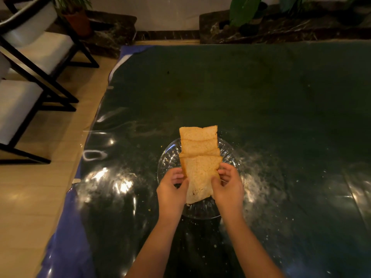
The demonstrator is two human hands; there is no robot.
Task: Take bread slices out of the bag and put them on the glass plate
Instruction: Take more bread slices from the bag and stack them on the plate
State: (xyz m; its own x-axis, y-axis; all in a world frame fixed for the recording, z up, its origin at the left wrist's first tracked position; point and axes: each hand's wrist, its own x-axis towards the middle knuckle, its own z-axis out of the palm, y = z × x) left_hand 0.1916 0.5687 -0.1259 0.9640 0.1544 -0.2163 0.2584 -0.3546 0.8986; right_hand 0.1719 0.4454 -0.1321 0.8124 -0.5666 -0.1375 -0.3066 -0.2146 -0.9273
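Note:
A clear glass plate [168,161] rests on the dark table in front of me. Several bread slices lie overlapped in a row across it; the far slice [197,133] sticks out past the plate's far rim. The nearest bread slice [199,175] is pinched between both hands over the plate's near half. My left hand [171,190] grips its left edge and my right hand [228,186] grips its right edge. No bag is in view.
The table [261,97] wears a dark green cloth under shiny clear plastic, dotted with crumbs. Its left edge [94,125] drops to a wooden floor where two black-framed chairs [30,67] stand. Potted plants [247,13] line the wall behind.

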